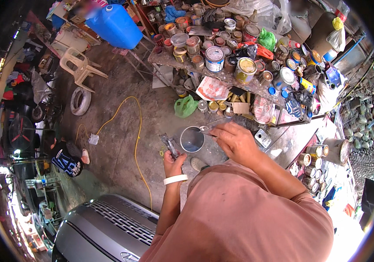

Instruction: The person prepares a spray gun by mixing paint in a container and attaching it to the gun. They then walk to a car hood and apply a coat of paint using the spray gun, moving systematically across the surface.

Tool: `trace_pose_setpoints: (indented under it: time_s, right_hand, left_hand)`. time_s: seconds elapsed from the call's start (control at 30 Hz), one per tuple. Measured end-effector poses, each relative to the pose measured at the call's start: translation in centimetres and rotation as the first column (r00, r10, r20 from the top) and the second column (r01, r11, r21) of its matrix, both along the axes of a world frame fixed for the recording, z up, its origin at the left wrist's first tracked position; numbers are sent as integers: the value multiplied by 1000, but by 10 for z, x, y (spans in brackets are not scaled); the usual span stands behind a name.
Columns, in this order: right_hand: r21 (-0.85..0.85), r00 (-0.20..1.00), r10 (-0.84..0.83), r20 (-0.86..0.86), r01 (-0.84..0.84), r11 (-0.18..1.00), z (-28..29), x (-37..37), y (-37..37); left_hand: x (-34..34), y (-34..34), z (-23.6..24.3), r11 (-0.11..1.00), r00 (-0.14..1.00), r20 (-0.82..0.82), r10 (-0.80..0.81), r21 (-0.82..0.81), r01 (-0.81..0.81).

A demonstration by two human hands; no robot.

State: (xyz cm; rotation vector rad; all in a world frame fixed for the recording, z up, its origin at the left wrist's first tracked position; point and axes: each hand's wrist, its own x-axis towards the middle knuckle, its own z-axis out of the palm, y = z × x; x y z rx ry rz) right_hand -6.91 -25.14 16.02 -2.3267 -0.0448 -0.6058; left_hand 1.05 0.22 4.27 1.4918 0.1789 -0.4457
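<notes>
My left hand is closed around a dark grey metal tool that looks like a paint spray gun. Beside it is an open round metal cup with a greyish inside; whether it joins the tool cannot be made out. My right hand pinches a small light-coloured piece at the cup's right rim; its kind is unclear, and the fingers partly cover it. A roll of white masking tape hangs around my left wrist.
Paint cans crowd the workbench ahead. More cans stand at right. A yellow hose crosses the floor. A grey car is at lower left, near a person in a dark cap. A plastic chair stands far left.
</notes>
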Motion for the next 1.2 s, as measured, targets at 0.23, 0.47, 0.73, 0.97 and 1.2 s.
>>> trace_pose_setpoints:
  time_s: [0.23,0.47,0.73,0.97,1.2]
  right_hand:
    - [382,961,110,-252,-6,924,10,-19,21]
    - [-100,997,77,-24,-79,992,7,7,4]
    - [441,943,53,-329,104,892,11,6,68]
    - [116,992,69,-109,-56,992,3,22,95]
    - [93,973,-177,-151,192,977,2,30,146]
  left_hand:
    - [4,0,1,1000,999,27,19,-12,-19]
    - [10,11,-1,999,995,85,52,2,-52]
    - [21,40,-3,999,1000,20,8,44,-9]
    - [43,81,-13,1000,1000,8,-11,-7,11]
    - [53,115,-13,994,994,8,-110,18,110]
